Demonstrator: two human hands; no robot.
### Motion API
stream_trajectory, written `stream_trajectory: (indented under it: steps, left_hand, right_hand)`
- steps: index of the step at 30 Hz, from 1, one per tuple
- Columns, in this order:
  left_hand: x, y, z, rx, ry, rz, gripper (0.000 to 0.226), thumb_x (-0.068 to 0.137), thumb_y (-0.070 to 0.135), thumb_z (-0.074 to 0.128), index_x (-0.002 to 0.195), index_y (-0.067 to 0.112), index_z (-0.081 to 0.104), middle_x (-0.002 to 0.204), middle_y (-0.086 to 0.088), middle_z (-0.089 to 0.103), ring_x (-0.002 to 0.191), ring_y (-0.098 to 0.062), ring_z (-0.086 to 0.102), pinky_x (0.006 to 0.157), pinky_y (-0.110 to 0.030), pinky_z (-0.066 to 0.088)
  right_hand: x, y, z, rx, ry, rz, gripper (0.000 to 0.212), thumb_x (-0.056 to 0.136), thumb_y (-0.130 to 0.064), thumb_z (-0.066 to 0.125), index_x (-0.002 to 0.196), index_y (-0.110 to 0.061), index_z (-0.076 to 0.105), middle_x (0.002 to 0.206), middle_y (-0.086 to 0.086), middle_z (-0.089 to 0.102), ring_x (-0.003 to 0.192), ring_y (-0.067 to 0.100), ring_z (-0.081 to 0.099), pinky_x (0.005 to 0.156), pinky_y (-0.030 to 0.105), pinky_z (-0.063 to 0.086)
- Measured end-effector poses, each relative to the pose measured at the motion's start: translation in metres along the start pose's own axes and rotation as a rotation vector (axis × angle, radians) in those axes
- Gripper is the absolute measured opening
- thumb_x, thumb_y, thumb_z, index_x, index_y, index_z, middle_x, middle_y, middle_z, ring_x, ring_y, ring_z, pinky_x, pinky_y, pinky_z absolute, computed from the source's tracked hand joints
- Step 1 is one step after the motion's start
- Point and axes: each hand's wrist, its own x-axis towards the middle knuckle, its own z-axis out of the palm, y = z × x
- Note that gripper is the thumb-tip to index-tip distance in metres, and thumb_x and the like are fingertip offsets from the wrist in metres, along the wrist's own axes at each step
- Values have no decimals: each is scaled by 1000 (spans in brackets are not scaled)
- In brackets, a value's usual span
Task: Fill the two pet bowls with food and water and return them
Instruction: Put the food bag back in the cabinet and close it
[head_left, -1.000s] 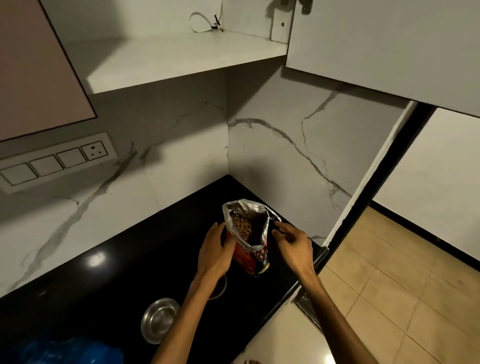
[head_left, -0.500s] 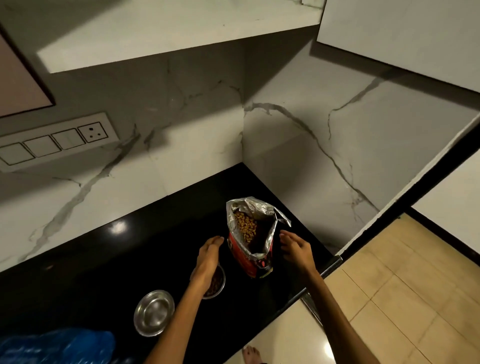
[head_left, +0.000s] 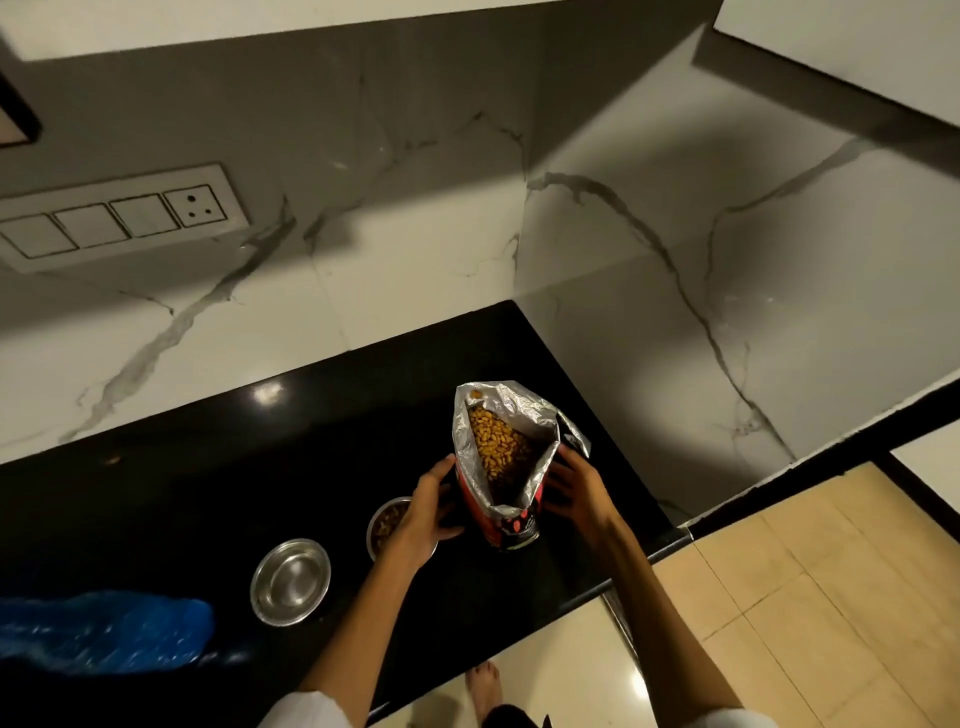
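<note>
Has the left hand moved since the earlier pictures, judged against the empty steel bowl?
Yes. The left hand went away from the empty steel bowl, onto the red bag.

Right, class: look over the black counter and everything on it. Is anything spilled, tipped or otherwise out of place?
Nothing stands out. The food bag stands upright and open between the left hand and right hand, with no kibble visibly spilled. The bowl with food and the empty bowl sit level on the counter.
</note>
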Motion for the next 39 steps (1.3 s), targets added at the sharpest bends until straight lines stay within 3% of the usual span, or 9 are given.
stream_trajectory:
  steps: [5, 9, 17, 20, 24, 28, 31, 35, 39]
  left_hand:
    - [6, -9, 8, -32, -13, 7, 69, 78, 70, 63, 134, 30, 62, 132, -8, 65, 123, -31, 59, 103, -60, 48]
    - [6, -13, 13, -118, -21, 1, 62, 82, 68, 62, 133, 32, 62, 132, -9, 64, 122, -33, 59, 95, -58, 53]
    - [10, -18, 19, -164, -30, -17, 69, 78, 73, 62, 132, 30, 66, 136, -10, 65, 128, -35, 56, 108, -65, 42]
    - [9, -19, 22, -165, -40, -26, 72, 82, 74, 57, 136, 27, 63, 140, -10, 63, 131, -36, 54, 112, -64, 39]
    - [5, -19, 22, -127, -38, -25, 72, 84, 77, 49, 131, 25, 67, 136, -8, 66, 128, -33, 57, 112, -62, 40]
    - [-1, -18, 21, -101, -33, -14, 71, 77, 77, 53, 125, 27, 69, 131, -7, 69, 125, -31, 59, 111, -61, 42]
    - [-7, -18, 22, -96, -19, -14, 69, 80, 74, 54, 128, 26, 68, 131, -8, 69, 125, -31, 59, 110, -60, 44]
    - [-16, -18, 21, -77, -15, -1, 74, 73, 76, 55, 125, 26, 70, 128, -7, 70, 123, -30, 60, 109, -58, 45]
    - [-29, -15, 21, -51, -27, 19, 77, 69, 78, 54, 125, 28, 70, 128, -6, 70, 123, -30, 60, 109, -59, 44]
  right_hand:
    - [6, 0, -2, -1, -82, 21, 50, 103, -50, 47, 146, -27, 55, 140, 5, 63, 131, 30, 58, 114, 60, 42]
    - [9, 1, -1, 20, -121, 31, 45, 104, -48, 43, 140, -26, 60, 139, 6, 64, 129, 31, 58, 108, 56, 45]
    - [11, 1, 0, 29, -130, 60, 47, 107, -41, 35, 144, -23, 58, 145, 13, 59, 135, 37, 52, 117, 64, 35]
    - [7, -1, 2, -3, -148, 47, 42, 105, -47, 36, 134, -30, 61, 145, 10, 59, 134, 33, 53, 117, 65, 35]
    - [1, -1, 3, -38, -173, 19, 49, 85, -57, 40, 125, -37, 59, 132, -4, 61, 124, 21, 56, 114, 63, 39]
    - [-4, 1, 5, -35, -166, 8, 36, 98, -53, 40, 123, -36, 60, 130, -2, 62, 121, 20, 58, 108, 58, 45]
    - [-12, 0, 7, -35, -165, 1, 52, 84, -57, 42, 126, -35, 61, 130, -2, 64, 121, 22, 59, 104, 55, 46]
    - [-18, 4, 10, -43, -159, -19, 61, 99, -56, 38, 150, -24, 50, 147, 8, 57, 132, 31, 54, 112, 62, 42]
    - [-30, 3, 14, -23, -129, -11, 70, 88, -62, 44, 148, -27, 52, 146, 6, 59, 128, 28, 58, 93, 48, 51]
